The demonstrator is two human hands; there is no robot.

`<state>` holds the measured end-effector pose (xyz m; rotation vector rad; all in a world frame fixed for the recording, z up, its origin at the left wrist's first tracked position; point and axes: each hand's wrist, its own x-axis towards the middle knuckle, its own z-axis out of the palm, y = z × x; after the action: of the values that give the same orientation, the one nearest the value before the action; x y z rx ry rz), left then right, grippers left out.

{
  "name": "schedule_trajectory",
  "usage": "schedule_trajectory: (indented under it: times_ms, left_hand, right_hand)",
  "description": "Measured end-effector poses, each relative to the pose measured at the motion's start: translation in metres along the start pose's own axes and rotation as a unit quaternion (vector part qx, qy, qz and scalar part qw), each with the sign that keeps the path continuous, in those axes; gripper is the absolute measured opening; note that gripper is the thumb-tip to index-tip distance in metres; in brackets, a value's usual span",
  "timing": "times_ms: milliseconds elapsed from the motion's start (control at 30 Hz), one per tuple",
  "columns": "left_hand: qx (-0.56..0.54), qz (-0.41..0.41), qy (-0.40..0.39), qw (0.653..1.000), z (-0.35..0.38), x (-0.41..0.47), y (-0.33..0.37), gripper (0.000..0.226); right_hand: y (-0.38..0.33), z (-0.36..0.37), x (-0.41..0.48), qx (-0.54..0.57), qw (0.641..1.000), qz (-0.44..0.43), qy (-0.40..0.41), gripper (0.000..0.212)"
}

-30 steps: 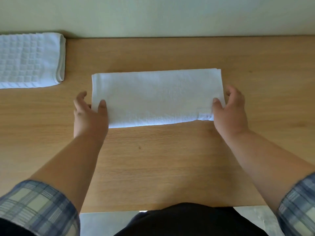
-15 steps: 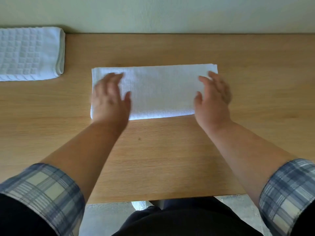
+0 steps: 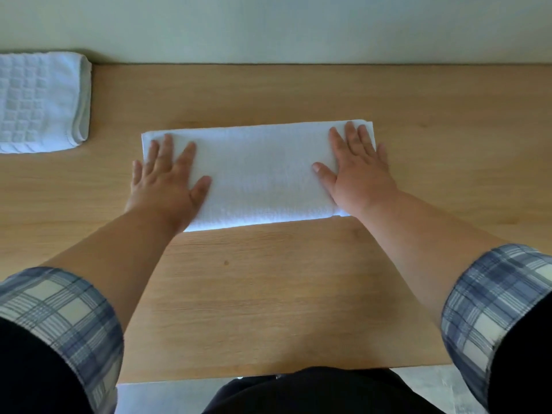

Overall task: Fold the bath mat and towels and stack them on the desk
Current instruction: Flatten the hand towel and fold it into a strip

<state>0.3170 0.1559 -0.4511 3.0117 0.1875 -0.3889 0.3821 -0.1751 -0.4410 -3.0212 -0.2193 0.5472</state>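
Note:
A white towel (image 3: pixel 263 174), folded into a long flat rectangle, lies across the middle of the wooden desk (image 3: pixel 268 294). My left hand (image 3: pixel 167 180) rests palm down on the towel's left end, fingers spread. My right hand (image 3: pixel 358 168) lies flat on its right end, fingers spread too. Neither hand grips the cloth. A folded white bath mat (image 3: pixel 41 100) with a raised square pattern sits at the desk's back left, partly cut off by the frame edge.
A pale wall (image 3: pixel 268 25) runs along the desk's back edge. Bare wood stretches to the right of the towel and in front of it. The desk's near edge ends just above my dark lap (image 3: pixel 313 392).
My hands left the towel's near corners, moved onto its top and now press flat at both ends. The towel has stayed in place.

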Motion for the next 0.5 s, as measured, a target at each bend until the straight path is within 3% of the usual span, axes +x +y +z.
schedule_trajectory:
  times_ms: [167, 300, 500]
  left_hand:
    - [0.014, 0.036, 0.016, 0.999, -0.007, -0.002, 0.016, 0.067]
    - [-0.009, -0.014, -0.006, 1.0, -0.005, 0.006, 0.001, 0.068]
    - [-0.017, 0.013, 0.006, 1.0, -0.002, 0.009, -0.026, 0.07]
  right_hand:
    - [-0.014, -0.004, 0.0, 0.018, 0.995, -0.085, 0.049, 0.071]
    - [-0.005, -0.002, 0.013, -0.01, 0.998, -0.063, 0.001, 0.074]
    - [-0.001, 0.001, 0.016, -0.035, 0.997, -0.061, 0.023, 0.08]
